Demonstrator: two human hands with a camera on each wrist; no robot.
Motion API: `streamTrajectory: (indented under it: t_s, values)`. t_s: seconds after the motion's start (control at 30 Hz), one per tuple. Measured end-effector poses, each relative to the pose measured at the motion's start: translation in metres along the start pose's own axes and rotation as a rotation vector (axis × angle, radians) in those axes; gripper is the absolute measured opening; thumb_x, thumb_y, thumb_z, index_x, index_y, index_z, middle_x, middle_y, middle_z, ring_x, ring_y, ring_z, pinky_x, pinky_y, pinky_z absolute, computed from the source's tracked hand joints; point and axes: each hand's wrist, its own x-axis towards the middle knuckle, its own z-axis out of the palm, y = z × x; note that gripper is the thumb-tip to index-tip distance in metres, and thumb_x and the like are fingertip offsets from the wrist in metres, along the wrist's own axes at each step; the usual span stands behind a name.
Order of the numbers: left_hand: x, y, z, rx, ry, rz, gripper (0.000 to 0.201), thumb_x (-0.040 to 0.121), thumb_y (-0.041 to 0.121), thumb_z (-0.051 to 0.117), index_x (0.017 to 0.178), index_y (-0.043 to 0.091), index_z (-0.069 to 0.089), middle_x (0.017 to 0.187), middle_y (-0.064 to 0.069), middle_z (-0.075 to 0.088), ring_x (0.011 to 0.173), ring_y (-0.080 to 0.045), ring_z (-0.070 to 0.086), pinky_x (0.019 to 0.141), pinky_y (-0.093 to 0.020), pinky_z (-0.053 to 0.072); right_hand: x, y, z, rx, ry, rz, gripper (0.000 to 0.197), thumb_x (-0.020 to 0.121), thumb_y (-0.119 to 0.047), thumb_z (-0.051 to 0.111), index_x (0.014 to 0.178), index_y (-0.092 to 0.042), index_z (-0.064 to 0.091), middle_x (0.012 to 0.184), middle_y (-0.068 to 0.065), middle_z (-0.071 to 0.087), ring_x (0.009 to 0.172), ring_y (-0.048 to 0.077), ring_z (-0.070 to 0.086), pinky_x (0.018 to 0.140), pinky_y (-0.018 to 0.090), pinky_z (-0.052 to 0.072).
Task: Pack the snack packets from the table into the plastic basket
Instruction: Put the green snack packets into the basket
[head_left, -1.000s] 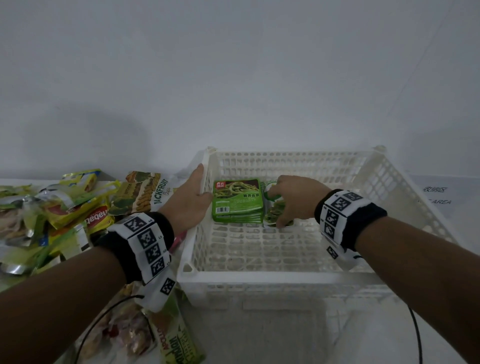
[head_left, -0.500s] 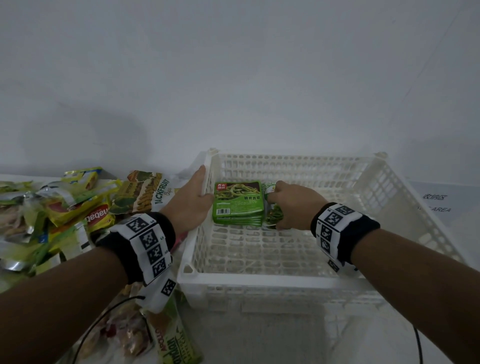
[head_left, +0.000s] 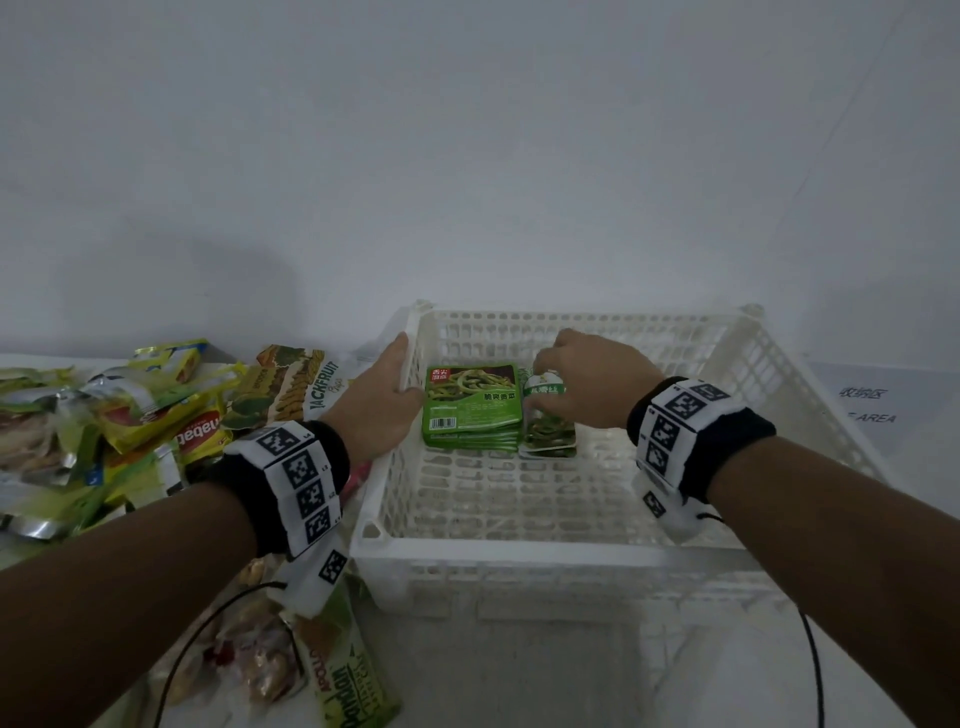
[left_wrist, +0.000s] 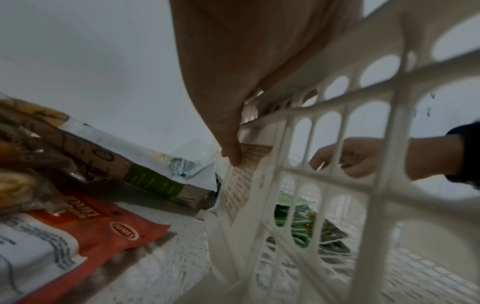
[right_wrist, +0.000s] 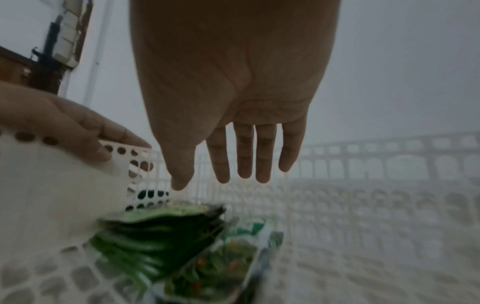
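A white plastic basket (head_left: 519, 551) stands on the table. Inside, at its far left, lies a stack of green snack packets (head_left: 470, 405), with a smaller green-and-white packet (head_left: 548, 436) right beside it. My right hand (head_left: 582, 384) hovers just above that smaller packet; in the right wrist view its fingers (right_wrist: 244, 164) hang straight and hold nothing over the packets (right_wrist: 182, 242). My left hand (head_left: 379, 405) holds the basket's left rim, thumb inside and fingers outside the wall (left_wrist: 337, 185).
A heap of loose snack packets (head_left: 130, 415) covers the table left of the basket, among them a jackfruit bag (head_left: 301, 389) and a pandan packet (head_left: 348, 680) near my left forearm. A printed paper sign (head_left: 862, 405) lies right of the basket. A wall stands close behind.
My right hand has let go of the smaller packet beside the stack, lifted a little and straightened its fingers. The left hand has stayed on the rim.
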Motion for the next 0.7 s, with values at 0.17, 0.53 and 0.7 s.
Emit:
streamTrajectory:
  t_s: [0.17,0.53,0.7]
  values:
    - [-0.010,0.008,-0.012,0.167,0.054,0.065,0.086,0.100,0.050,0.053,0.163,0.014,0.006,0.170,-0.007,0.006,0.155,-0.021,0.011,0.123,-0.034,0.014,-0.006,-0.017,-0.034,-0.008,0.166,-0.040,0.052,0.097,-0.066,0.047,0.130,-0.028,0.060,0.129,0.001,0.053,0.107,0.022,0.059,0.083,0.039,0.053]
    - [-0.080,0.008,-0.101,0.909,0.217,0.124,0.069,0.096,0.058,0.053,0.149,0.017,0.037,0.153,-0.013,0.037,0.135,-0.036,0.040,0.101,-0.053,0.048,-0.007,-0.107,-0.083,-0.046,0.317,-0.237,0.046,0.098,-0.062,0.048,0.127,-0.028,0.061,0.124,0.001,0.056,0.110,0.023,0.058,0.079,0.037,0.049]
    - [-0.098,-0.022,-0.127,0.919,0.199,0.122,0.062,0.097,0.055,0.054,0.144,0.016,0.043,0.143,-0.011,0.046,0.126,-0.032,0.047,0.094,-0.046,0.050,-0.006,-0.169,-0.095,-0.073,0.341,-0.294,0.047,0.098,-0.063,0.046,0.128,-0.030,0.060,0.125,-0.001,0.057,0.110,0.022,0.057,0.079,0.037,0.049]
